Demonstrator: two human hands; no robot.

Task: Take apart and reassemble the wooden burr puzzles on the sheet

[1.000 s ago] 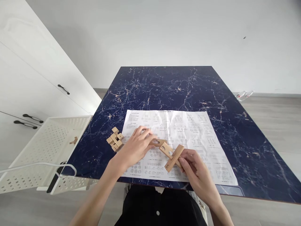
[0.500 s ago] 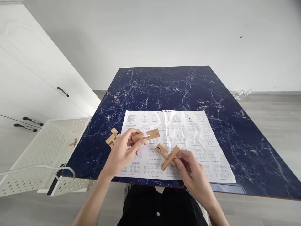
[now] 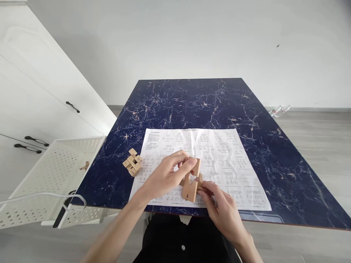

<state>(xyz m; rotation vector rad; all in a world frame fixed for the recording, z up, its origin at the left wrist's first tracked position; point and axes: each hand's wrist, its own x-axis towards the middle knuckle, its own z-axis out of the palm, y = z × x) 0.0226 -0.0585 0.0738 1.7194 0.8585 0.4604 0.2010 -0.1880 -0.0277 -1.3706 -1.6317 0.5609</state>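
Observation:
Pinched in my left hand [image 3: 171, 170] is a notched wooden puzzle piece [image 3: 189, 190], tilted with its marked end toward me. My right hand [image 3: 221, 204] grips crossed wooden puzzle pieces [image 3: 200, 179], mostly hidden behind the left hand's piece. The two sets overlap; whether they interlock I cannot tell. Beneath both hands lies a printed instruction sheet [image 3: 219, 160] with rows of small diagrams. Left of the sheet sits an assembled wooden puzzle block [image 3: 133, 163], touched by neither hand.
The dark blue marbled table [image 3: 181, 102] carries the sheet. At its left stands a white perforated basket [image 3: 30, 197] with a small wooden piece [image 3: 85, 166] inside and a pale cable [image 3: 44, 194] across it. White cabinets [image 3: 41, 91] rise at the left.
My left hand has moved right and toward me, turning its notched piece from nearly level to upright. It now covers the crossed pieces in my right hand, which has shifted slightly.

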